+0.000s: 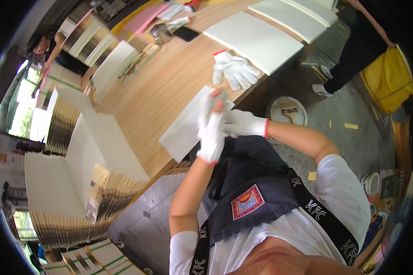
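Both of my hands wear white knit gloves with red cuffs and meet over the table's near edge. My left hand (210, 134) points upward with its fingers stretched out, and bare skin shows at a couple of its fingertips. From the right, my right hand (243, 123) reaches across and its fingers close on the left hand's glove near the palm; some of those fingers are hidden or blurred. Beneath the hands lies a white sheet (181, 137), partly over the table edge. Another white glove (236, 72) with a red cuff rests on the table (153, 91) just beyond.
Tall stacks of white folded boards (85, 151) stand at the left. White panels (254, 41) lie at the far right, a black phone (186, 33) near the back. A bucket (287, 111) is on the floor. One person stands at right near a yellow sack (390, 80); another leans at far left.
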`<action>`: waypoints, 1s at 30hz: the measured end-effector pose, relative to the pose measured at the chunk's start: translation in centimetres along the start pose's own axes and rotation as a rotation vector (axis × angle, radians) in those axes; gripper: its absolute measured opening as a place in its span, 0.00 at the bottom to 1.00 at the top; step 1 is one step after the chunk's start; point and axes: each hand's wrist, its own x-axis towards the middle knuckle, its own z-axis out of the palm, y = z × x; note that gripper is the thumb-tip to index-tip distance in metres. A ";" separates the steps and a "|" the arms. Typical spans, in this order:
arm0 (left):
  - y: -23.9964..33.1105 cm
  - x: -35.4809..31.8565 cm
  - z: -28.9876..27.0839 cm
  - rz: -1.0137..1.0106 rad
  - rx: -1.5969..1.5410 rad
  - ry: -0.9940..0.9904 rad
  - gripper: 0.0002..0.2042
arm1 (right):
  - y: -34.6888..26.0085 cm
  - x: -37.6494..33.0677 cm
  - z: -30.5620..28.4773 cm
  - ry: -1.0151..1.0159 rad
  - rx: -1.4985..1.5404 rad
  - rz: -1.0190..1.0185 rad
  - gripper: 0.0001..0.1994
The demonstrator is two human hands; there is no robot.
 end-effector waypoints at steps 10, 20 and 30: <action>-11.8 16.3 15.6 -0.704 -0.585 0.071 0.15 | 16.3 -7.9 -8.3 0.310 0.437 0.191 0.16; -6.0 20.6 15.4 -0.501 -0.147 0.106 0.11 | 27.7 -6.6 -28.3 0.921 1.259 0.050 0.39; 2.4 16.2 2.4 -0.341 0.250 -0.089 0.09 | 20.7 -5.8 -22.7 0.265 0.995 0.096 0.15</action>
